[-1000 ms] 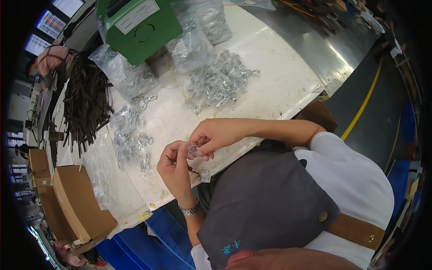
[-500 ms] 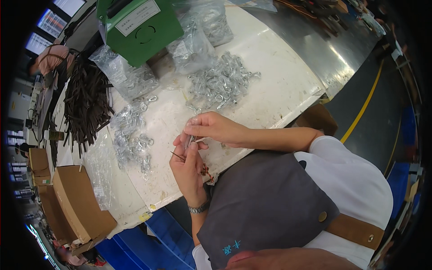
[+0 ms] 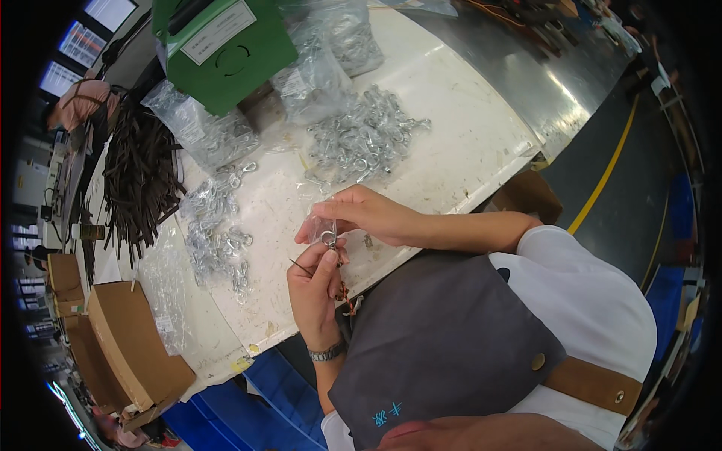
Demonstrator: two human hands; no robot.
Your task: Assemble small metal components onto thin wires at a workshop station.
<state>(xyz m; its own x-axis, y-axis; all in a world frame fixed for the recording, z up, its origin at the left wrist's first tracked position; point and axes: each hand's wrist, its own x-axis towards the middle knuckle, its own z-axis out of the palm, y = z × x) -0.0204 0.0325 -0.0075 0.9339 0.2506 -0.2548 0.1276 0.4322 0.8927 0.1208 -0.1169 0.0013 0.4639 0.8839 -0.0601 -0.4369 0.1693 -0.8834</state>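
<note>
My left hand [image 3: 312,293], with a watch at the wrist, pinches a silvery metal snap hook [image 3: 329,239] whose ring end points up. From the same hand sticks out a thin dark pointed rod [image 3: 301,266]. A red and orange cord [image 3: 344,292] hangs beside its fingers; whether it is joined to the rod I cannot tell. My right hand [image 3: 365,214] is closed on a small clear plastic bag [image 3: 322,225], which lies against the hook's ring. Beyond my hands, a large pile of metal snap hooks [image 3: 365,139], partly in clear bags, lies on the white table [image 3: 444,128].
Bagged hooks [image 3: 214,225] lie at the left, near dark straps [image 3: 139,173]. A green bin [image 3: 226,56] stands at the back among filled plastic bags [image 3: 312,83]. An open cardboard box [image 3: 139,346] is at the lower left. Another person [image 3: 86,101] bends over at the far left.
The hook's ring, hidden between my fingers before, now shows above my left fingertips. My hands have drawn slightly apart, and the clear bag is spread more openly in my right fingers.
</note>
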